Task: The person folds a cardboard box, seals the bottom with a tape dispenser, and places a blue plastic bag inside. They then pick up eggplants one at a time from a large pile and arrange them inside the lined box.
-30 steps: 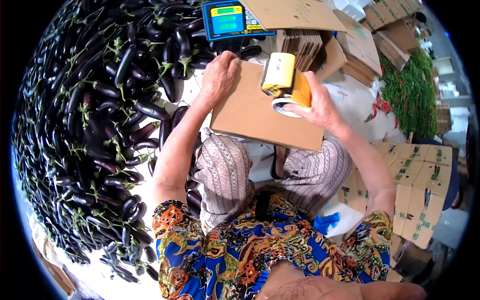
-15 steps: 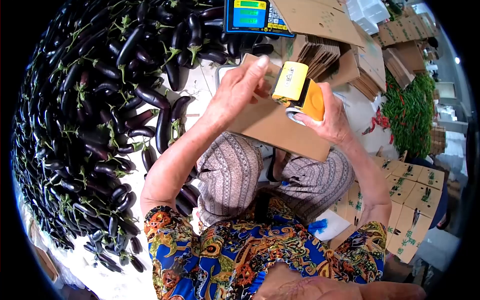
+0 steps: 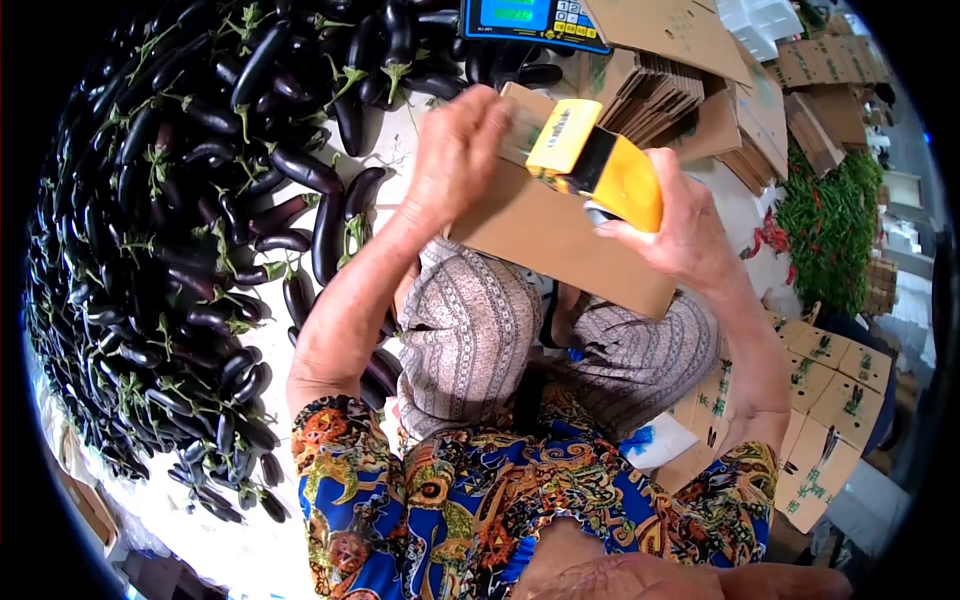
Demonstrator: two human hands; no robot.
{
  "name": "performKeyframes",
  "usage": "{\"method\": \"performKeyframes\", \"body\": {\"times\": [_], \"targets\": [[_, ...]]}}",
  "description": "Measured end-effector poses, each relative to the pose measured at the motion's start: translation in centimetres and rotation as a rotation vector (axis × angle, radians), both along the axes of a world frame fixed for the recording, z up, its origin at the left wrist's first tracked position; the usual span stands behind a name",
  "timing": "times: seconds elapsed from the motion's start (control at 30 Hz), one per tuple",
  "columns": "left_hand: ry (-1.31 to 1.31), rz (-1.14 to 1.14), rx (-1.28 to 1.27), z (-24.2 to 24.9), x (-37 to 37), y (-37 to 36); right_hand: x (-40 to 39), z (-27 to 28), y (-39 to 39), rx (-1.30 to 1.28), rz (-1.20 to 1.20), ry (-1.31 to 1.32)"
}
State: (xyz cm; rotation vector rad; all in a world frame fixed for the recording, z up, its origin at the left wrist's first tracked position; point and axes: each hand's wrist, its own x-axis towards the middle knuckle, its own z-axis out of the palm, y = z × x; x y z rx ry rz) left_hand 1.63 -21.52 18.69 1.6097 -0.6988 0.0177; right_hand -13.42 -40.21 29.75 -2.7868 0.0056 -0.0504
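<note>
My right hand (image 3: pixel 688 220) is wrapped round a yellow tape dispenser (image 3: pixel 625 180), which is tilted above a brown cardboard box (image 3: pixel 560 240). The box lies in front of my knees. At its upper left edge is my left hand (image 3: pixel 460 150), its fingers curled inward and slightly blurred; I cannot tell what lies between them. A pale, see-through strip of tape (image 3: pixel 522 128) shows between the left fingers and the dispenser's yellow front.
A large heap of eggplants (image 3: pixel 180 240) covers the left side. Beyond the box stands a blue scale (image 3: pixel 535 22), with stacked flattened cardboard (image 3: pixel 665 95) beside it. Green peppers (image 3: pixel 825 230) lie far right, above printed cartons (image 3: pixel 825 400).
My left hand has moved slightly left and up, its stretched thumb and fingers now curled. The tape dispenser has tilted and shifted a little. The view has moved slightly.
</note>
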Motion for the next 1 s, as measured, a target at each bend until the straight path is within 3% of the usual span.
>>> {"method": "performKeyframes", "body": {"times": [0.03,0.1,0.17,0.47,0.57,0.6,0.77,1.0], "targets": [[-0.073,0.041,-0.053,-1.8,1.5,0.9,-0.3,0.3,-0.3,-0.014,-0.001,0.016],[0.41,0.057,-0.034,-2.8,4.0,4.6,-1.6,0.7,-1.4,-0.071,-0.018,0.042],[0.564,0.107,0.016,-3.9,5.3,7.4,-2.4,0.8,-2.1,-0.099,-0.029,0.077],[0.798,-0.008,-0.106,-7.7,4.1,7.4,-1.4,1.5,-1.2,-0.133,0.022,0.147],[0.682,0.005,0.118,-9.8,2.7,6.3,-1.5,1.5,-1.1,-0.123,0.014,0.158],[0.553,-0.015,0.142,-12.8,2.5,5.7,-1.4,1.5,-1.0,-0.112,0.01,0.165],[0.281,0.0,0.329,-11.8,-1.2,1.7,-1.2,1.6,-1.2,-0.065,-0.031,0.188],[0.175,-0.107,0.516,-13.0,-0.7,1.5,-0.9,1.1,-1.0,-0.024,-0.012,0.126]]}}
